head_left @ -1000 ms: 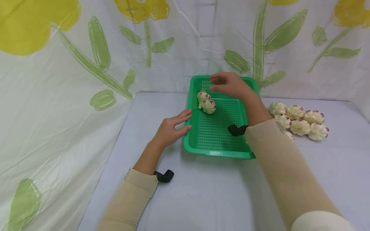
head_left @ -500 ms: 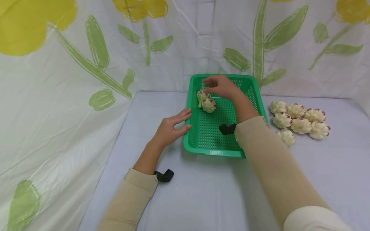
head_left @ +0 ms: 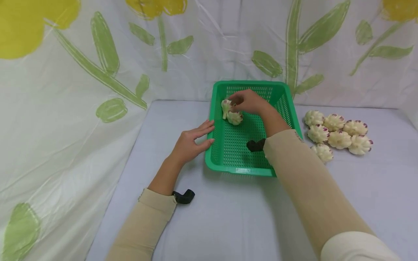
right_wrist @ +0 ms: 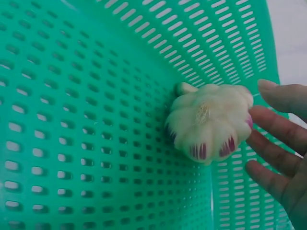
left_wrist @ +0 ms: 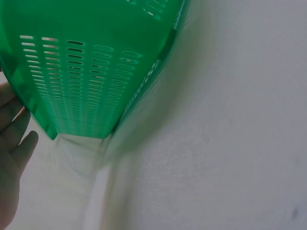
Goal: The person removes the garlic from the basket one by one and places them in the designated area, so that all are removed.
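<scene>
Two garlic bulbs, cream with purple marks, lie in the left part of the green basket [head_left: 241, 170]. One garlic bulb [head_left: 234, 117] is in front; the other garlic bulb [head_left: 226, 106] sits just behind it, to the left. My right hand [head_left: 249, 102] reaches down over them. In the right wrist view its fingertips are right at the edge of a garlic bulb [right_wrist: 211, 122], and the thumb stands apart from it. With fingers extended, my left hand [head_left: 191, 143] rests its fingertips at the basket's left rim. Its outer wall [left_wrist: 72, 86] fills much of the left wrist view.
To the right of the basket, several more garlic bulbs [head_left: 339, 139] lie grouped on the pale table [head_left: 222, 217]. A white curtain [head_left: 209, 54] with printed yellow flowers hangs behind the table and along its left side.
My right hand has moved left and down inside the basket, to the two garlic bulbs. My left hand has stayed at the left rim. The head view has tilted slightly.
</scene>
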A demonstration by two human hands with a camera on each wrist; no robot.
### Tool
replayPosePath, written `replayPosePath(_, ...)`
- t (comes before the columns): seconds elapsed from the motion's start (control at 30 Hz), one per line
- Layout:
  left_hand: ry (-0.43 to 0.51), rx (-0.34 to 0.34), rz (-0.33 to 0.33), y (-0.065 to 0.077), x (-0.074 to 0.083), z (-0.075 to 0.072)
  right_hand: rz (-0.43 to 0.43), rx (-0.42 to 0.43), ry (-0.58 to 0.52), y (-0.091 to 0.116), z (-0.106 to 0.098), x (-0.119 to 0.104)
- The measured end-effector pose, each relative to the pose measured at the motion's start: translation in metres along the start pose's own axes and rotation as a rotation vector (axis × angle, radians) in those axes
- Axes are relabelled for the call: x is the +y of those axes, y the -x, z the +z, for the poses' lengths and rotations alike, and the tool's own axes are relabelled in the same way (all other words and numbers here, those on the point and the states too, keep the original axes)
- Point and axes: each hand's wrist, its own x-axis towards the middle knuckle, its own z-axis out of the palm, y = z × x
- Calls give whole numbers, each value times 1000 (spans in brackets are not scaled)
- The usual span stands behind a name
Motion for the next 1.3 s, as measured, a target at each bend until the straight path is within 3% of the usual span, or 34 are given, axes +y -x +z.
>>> replayPosePath(0.3, -1, 5, 11, 0, 1, -2, -8, -54, 40, -2, 2, 3)
replayPosePath(0.77, -14, 1, 8, 0, 3, -3, 20, -263, 149, -2, 7, 4)
replayPosePath(1.3, -9, -12, 8, -1, 2, -1, 42, -308, 261, -5, 14, 6)
